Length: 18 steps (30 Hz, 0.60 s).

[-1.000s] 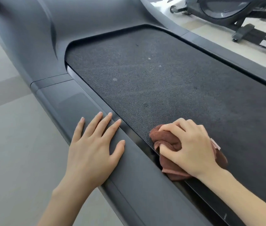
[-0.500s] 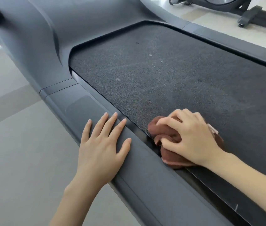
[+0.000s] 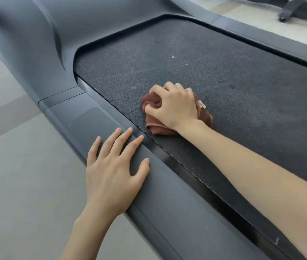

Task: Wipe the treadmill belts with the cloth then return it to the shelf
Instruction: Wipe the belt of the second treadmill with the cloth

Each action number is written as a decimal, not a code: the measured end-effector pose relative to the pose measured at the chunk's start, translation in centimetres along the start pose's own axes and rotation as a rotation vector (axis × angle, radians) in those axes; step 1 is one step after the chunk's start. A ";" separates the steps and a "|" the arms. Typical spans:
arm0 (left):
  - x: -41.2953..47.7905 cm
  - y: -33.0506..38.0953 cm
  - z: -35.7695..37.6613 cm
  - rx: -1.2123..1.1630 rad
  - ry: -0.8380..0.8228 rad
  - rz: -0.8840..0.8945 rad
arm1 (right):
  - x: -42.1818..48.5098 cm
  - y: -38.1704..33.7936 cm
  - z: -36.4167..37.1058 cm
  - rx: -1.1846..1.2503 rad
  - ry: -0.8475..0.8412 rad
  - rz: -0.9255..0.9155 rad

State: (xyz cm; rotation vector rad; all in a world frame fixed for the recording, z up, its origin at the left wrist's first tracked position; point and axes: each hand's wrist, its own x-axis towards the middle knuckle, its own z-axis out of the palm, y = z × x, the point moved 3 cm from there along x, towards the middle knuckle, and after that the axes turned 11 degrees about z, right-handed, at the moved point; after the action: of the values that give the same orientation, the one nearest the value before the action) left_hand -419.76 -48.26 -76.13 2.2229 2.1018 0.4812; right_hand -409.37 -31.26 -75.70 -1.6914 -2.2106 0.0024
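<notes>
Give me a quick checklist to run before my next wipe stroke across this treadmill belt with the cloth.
1. Cloth gripped by right hand: ok.
2. Cloth touching belt: ok.
3. Left hand flat on side rail, off the belt: ok.
4. Pale specks ahead wiped away: not ok.
5. Belt stopped: cannot tell.

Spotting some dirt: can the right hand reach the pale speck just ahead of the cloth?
Probably yes: the pale speck sits on bare belt close beyond the cloth the right hand grips, nothing between them.
</notes>
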 end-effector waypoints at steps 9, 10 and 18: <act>-0.4 0.0 -0.4 -0.019 -0.027 0.016 | -1.8 0.6 -0.7 -0.027 -0.014 -0.019; -0.4 0.0 -0.4 -0.013 -0.030 0.026 | -3.6 1.4 -1.6 -0.033 -0.030 -0.038; 2.1 3.1 0.2 -0.165 -0.020 0.124 | -14.5 12.2 -8.1 -0.021 -0.025 -0.020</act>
State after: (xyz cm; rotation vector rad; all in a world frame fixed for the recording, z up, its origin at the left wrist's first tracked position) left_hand -416.66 -46.41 -75.19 2.2610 1.8486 0.6130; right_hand -392.48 -43.01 -74.70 -1.6895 -2.2531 -0.0054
